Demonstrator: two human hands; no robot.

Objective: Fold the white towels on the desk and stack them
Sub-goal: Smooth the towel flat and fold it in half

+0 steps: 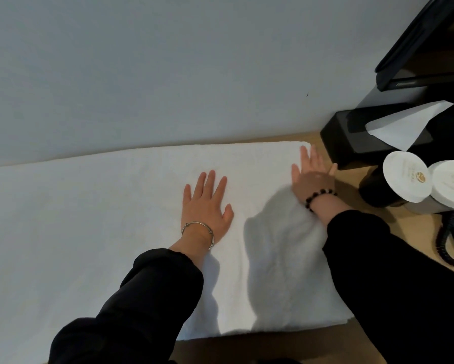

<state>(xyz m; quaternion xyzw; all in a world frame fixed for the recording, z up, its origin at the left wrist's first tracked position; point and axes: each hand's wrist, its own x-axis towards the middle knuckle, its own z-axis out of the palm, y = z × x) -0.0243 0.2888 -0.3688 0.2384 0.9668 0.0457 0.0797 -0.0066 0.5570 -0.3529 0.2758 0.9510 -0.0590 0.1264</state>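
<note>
A large white towel (94, 219) lies spread flat across the wooden desk (286, 345), running from the left edge of view to near the right. My left hand (207, 206) lies palm down on the towel's middle with fingers straight and spread. My right hand (312, 177) presses flat on the towel's far right end, close to its corner, fingers straight. Both arms wear black sleeves, with a silver bangle on the left wrist and dark beads on the right.
A black tissue box (352, 137) with a white tissue sticking out stands just right of my right hand. Two cups with white paper lids (407, 177) and a coiled black phone cord (449, 245) sit further right. A grey wall (168, 74) backs the desk.
</note>
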